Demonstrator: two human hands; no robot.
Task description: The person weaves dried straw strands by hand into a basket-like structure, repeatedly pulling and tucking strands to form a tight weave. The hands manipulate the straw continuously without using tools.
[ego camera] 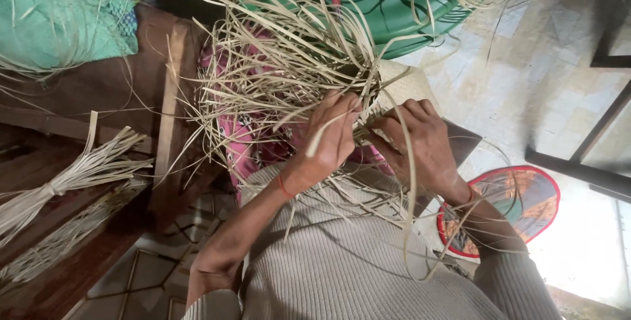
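A tangle of pale dry straw strips [276,64] fans out over my lap. My left hand [332,137], with a red thread at the wrist, pinches some of these strips near the woven edge. My right hand [420,144] is right beside it, its fingers closed on strips at the same spot. Behind the hands a patch of tightly woven straw work [404,80] shows. A long strip [411,182] curves down across my right wrist. Pink cloth [240,149] lies under the strips. What the fingertips do is hidden by the straw.
A green plastic tub [394,27] stands beyond the weave. Teal cloth [59,18] lies at the far left on a wooden bench [131,83]. A tied bundle of strips [72,179] rests on the left. A round red-rimmed fan [526,202] lies on the tiled floor.
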